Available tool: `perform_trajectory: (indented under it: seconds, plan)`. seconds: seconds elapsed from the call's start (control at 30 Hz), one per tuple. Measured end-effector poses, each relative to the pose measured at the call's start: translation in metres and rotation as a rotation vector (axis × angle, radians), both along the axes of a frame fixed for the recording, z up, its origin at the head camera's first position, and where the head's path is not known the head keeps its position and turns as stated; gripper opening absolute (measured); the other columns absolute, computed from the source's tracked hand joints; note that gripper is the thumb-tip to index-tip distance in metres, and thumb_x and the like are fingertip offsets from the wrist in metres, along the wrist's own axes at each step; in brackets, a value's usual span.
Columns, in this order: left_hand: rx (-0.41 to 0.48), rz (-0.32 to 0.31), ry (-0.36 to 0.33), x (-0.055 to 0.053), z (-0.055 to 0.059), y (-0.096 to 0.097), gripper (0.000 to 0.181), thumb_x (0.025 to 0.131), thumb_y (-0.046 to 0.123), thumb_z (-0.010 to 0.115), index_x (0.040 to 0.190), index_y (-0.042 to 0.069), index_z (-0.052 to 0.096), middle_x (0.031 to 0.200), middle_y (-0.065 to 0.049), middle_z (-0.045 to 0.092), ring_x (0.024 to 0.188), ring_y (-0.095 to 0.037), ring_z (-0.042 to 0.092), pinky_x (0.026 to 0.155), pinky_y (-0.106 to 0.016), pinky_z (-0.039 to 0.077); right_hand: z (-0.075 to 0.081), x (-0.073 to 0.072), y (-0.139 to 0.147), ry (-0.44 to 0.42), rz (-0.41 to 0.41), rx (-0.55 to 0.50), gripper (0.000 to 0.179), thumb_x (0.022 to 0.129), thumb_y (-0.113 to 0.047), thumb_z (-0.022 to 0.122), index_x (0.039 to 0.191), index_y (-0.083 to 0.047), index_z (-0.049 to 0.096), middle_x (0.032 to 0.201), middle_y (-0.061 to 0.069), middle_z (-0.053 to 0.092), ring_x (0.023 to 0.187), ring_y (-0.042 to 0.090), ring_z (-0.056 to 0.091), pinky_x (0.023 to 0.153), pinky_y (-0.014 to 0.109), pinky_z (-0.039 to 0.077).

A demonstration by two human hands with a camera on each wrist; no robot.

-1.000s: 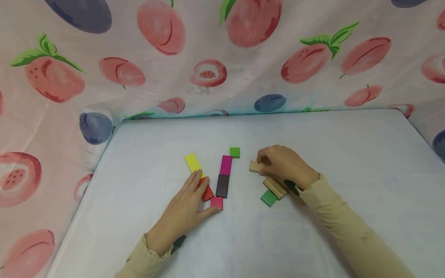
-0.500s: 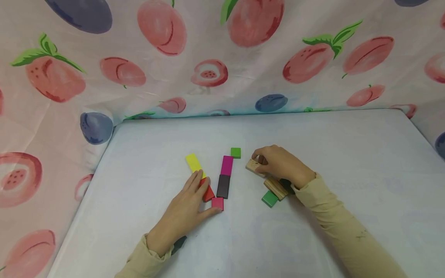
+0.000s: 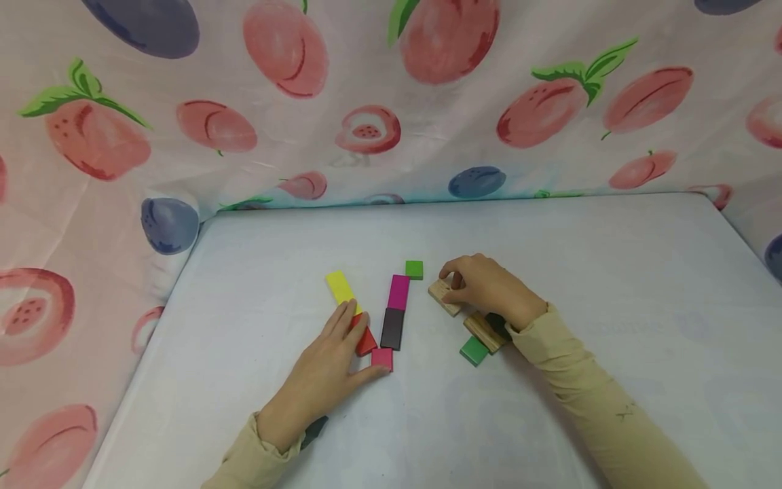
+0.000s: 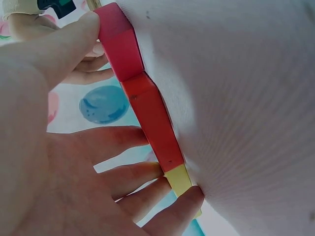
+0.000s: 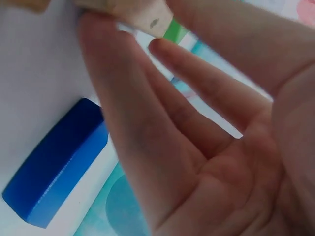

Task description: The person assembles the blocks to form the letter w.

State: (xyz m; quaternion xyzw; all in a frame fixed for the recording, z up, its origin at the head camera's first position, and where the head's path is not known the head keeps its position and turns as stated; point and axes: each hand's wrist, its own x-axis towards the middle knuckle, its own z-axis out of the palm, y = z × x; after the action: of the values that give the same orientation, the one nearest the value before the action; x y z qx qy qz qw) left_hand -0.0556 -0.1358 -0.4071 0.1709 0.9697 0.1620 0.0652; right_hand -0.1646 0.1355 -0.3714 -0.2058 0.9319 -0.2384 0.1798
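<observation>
With its fingers extended, my left hand (image 3: 318,370) touches a slanted row of blocks: a yellow block (image 3: 338,284), a red block (image 3: 366,341) and a pink block (image 3: 381,358). Its thumb lies on the pink block, as the left wrist view also shows. My right hand (image 3: 495,288) pinches a light wooden block (image 3: 441,295) at the table surface, thumb on the near side. Just below that hand sit a striped wooden block (image 3: 482,333) and a dark green block (image 3: 473,350). A blue block (image 5: 56,164) appears beside the fingers in the right wrist view.
Between the hands, a magenta block (image 3: 398,292) and a dark grey block (image 3: 392,329) form a second line, its lower end near the pink block. A bright green block (image 3: 414,269) stands at its top right corner. Fruit-printed cloth (image 3: 366,163) rises behind the white table (image 3: 275,244).
My right hand has shifted slightly left, and the light wooden block in it has turned clockwise and moved left toward the magenta block. The left hand stays in place.
</observation>
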Motion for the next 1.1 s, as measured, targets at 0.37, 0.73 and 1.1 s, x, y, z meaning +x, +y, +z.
perform_trajectory:
  seconds: [0.37, 0.73, 1.1]
  plan:
    - [-0.003, 0.005, -0.020, 0.001, 0.001, 0.001, 0.092, 0.082, 0.063, 0.070, 0.149, 0.006, 0.045, 0.162, -0.017, 0.026, 0.152, -0.033, 0.019, 0.109, -0.047, 0.043, -0.003, -0.001, -0.001, -0.012, -0.034, -0.050, 0.034, 0.087, -0.014, 0.076, 0.118, -0.002, 0.069, 0.092, 0.008, 0.069, 0.083, 0.020, 0.062, 0.072, 0.033, 0.052]
    - [-0.007, 0.000, -0.021, 0.000, 0.001, 0.000, 0.092, 0.082, 0.062, 0.070, 0.149, 0.005, 0.044, 0.162, -0.017, 0.026, 0.152, -0.033, 0.019, 0.109, -0.047, 0.043, -0.007, -0.003, -0.006, 0.001, -0.082, -0.071, 0.034, 0.086, -0.013, 0.078, 0.117, -0.001, 0.070, 0.083, 0.007, 0.067, 0.076, 0.019, 0.058, 0.067, 0.029, 0.047]
    - [-0.008, -0.011, -0.009, 0.000, 0.001, -0.001, 0.092, 0.082, 0.063, 0.070, 0.149, 0.004, 0.045, 0.162, -0.018, 0.026, 0.152, -0.033, 0.019, 0.109, -0.047, 0.043, -0.007, -0.002, -0.012, -0.026, -0.133, -0.077, 0.035, 0.087, -0.016, 0.077, 0.118, 0.000, 0.068, 0.086, 0.009, 0.067, 0.075, 0.020, 0.057, 0.063, 0.028, 0.046]
